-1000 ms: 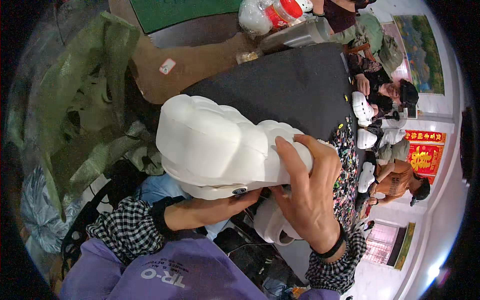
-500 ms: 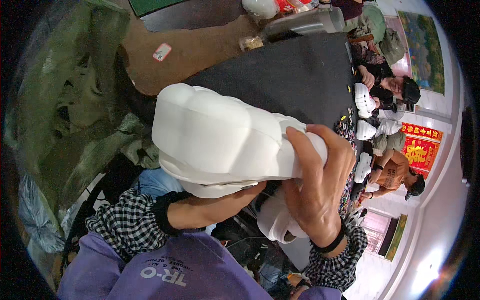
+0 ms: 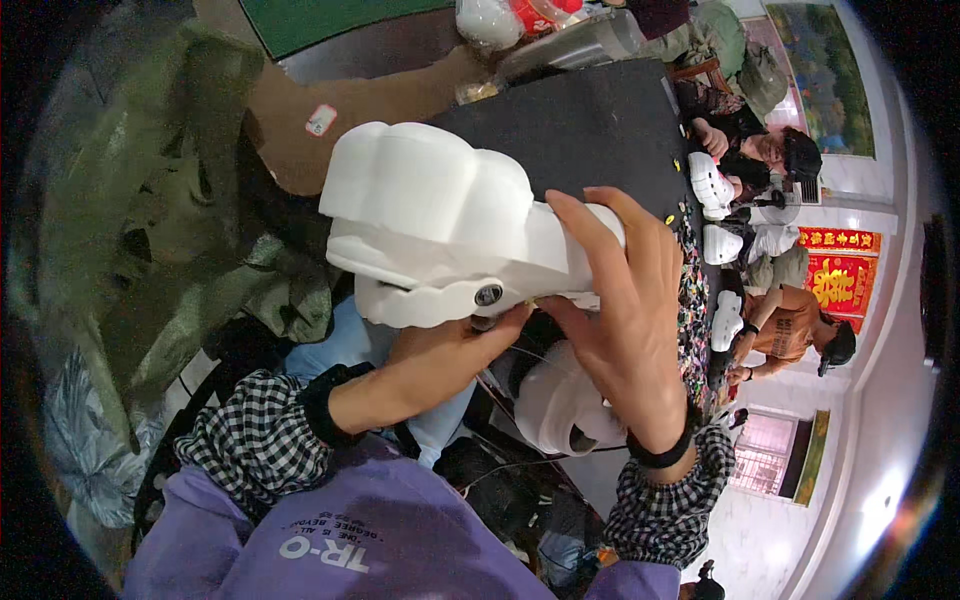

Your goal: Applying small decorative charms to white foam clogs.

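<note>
A white foam clog (image 3: 430,200) with a thick, bulging sole is held up in front of me, sole side upward. A dark round rivet (image 3: 488,294) shows on its near side, above my left fingers. My right hand (image 3: 635,300) wraps round the clog's right end, fingers over the top and thumb below. From underneath, my left hand (image 3: 470,345) supports the clog near the rivet; most of its fingertips are hidden. Another white clog (image 3: 560,405) lies below and behind my right hand, partly covered by it.
A black tabletop (image 3: 560,130) stretches behind the clog, with many small coloured pieces (image 3: 692,310) along its right side. Two people (image 3: 795,325) work there beside more white clogs (image 3: 712,187). Green-grey cloth (image 3: 190,200) hangs at left. A clear plastic cylinder (image 3: 575,48) lies at the back.
The clog has been tilted, so its side with the rivet now shows. My right hand has moved up with it, and my left hand shows more clearly below.
</note>
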